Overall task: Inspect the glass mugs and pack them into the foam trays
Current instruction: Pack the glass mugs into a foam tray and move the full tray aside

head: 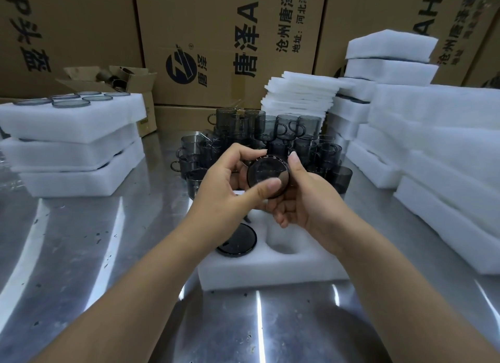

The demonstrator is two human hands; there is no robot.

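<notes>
Smoky grey glass mugs (270, 135); white foam trays (273, 268); brown cartons (216, 38) w/ black print.

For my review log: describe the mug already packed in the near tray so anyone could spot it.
Find the white foam tray on the steel table, at front centre. In its near-left pocket sits a dark glass mug, sunk in so only a round face shows; the pocket beside it is empty.

A packing warehouse: stacked printed cartons (230, 43) behind piled foam trays (433, 151).
</notes>
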